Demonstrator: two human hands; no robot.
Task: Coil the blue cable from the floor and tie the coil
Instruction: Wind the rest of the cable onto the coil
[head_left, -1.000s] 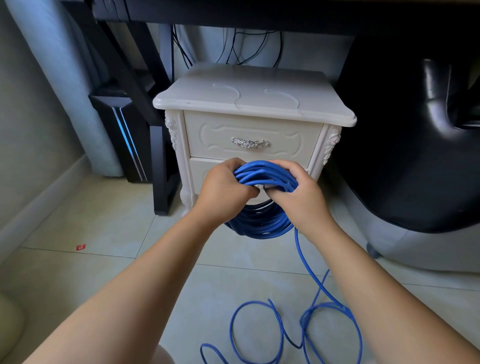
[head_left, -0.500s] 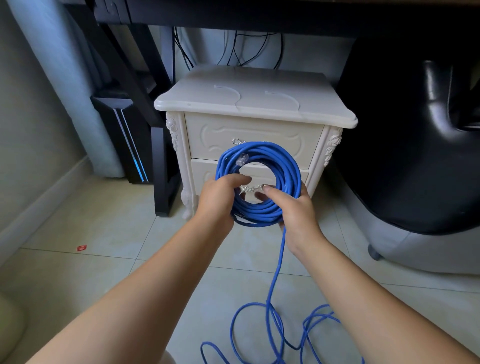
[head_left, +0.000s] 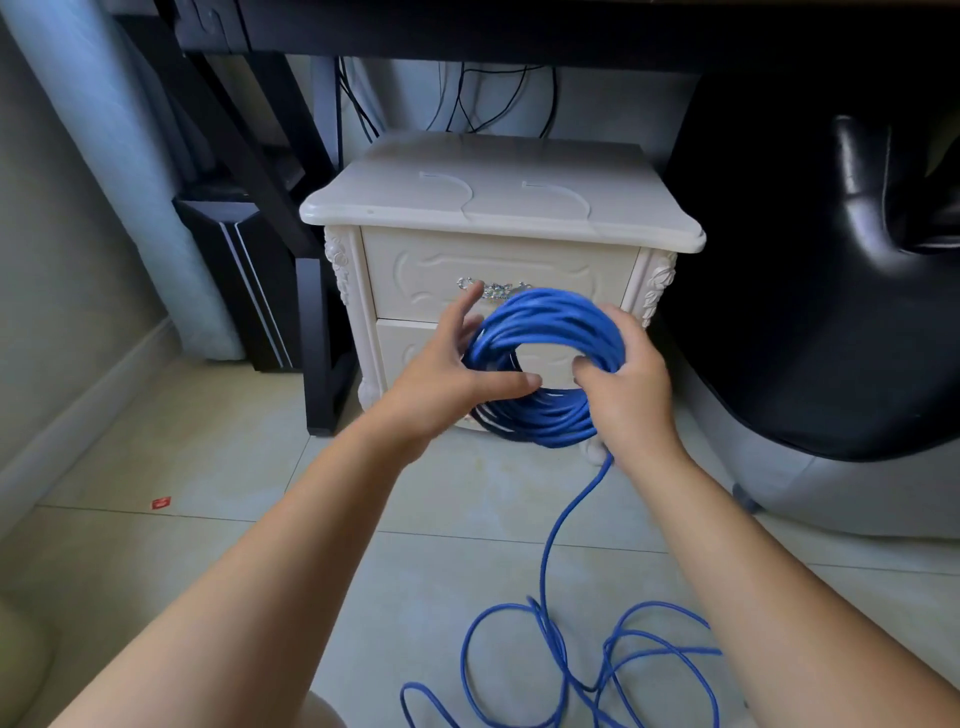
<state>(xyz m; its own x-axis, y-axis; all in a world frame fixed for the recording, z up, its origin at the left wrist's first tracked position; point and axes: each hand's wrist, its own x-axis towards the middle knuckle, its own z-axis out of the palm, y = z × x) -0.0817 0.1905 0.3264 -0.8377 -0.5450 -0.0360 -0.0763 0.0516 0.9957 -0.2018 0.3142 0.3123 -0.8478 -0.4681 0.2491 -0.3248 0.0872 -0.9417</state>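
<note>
Right grip (head_left: 631, 395) holds blue cable coil (head_left: 550, 318); left grip (head_left: 441, 384) spread wide beside it

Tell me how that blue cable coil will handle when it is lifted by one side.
Probably floppy rather than stiff: the strands of the blue cable coil splay unevenly where the right hand grips one side. Nothing ties it, so loops may slip apart. The loose tail hanging to the floor will likely drag on it.

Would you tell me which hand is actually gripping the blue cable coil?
The right hand, curled round the right side of the blue cable coil; the left hand is open, fingers spread, beside the coil's left edge.
</note>
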